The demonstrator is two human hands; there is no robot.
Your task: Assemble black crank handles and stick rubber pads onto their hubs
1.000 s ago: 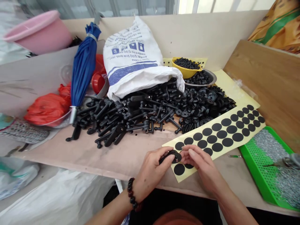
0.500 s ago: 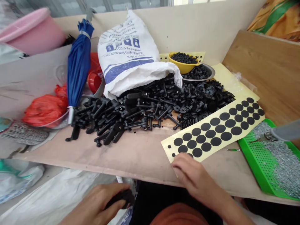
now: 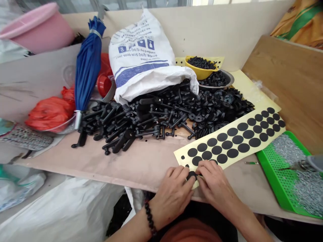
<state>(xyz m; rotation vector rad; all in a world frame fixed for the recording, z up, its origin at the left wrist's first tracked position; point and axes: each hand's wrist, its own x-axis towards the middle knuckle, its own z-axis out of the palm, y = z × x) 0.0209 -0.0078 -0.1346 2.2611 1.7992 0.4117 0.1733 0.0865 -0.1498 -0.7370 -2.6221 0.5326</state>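
A pale yellow sheet (image 3: 241, 148) carrying several black round pads (image 3: 227, 144) lies slantwise on the worktop, its near corner under my hands. My left hand (image 3: 174, 193), with a dark bead bracelet at the wrist, has its fingers curled onto that corner beside one black pad (image 3: 191, 175). My right hand (image 3: 214, 185) meets it from the right, fingertips pinched at the same pad. Whether the pad is lifted off the sheet I cannot tell. Behind lies a heap of black plastic handles (image 3: 131, 124) and round black parts (image 3: 217, 107).
A white woven sack (image 3: 146, 57) spills the handles. A folded blue umbrella (image 3: 88, 67), red bags (image 3: 50, 112), a pink bucket (image 3: 37, 27), a yellow bowl (image 3: 200, 72) of black bits, a metal bowl (image 3: 228, 79). A green tray (image 3: 280, 174) of small metal pieces stands at right.
My left hand, down below the table edge on a black part half a second ago, has come back up to the sheet's corner. My right hand stayed at the corner.
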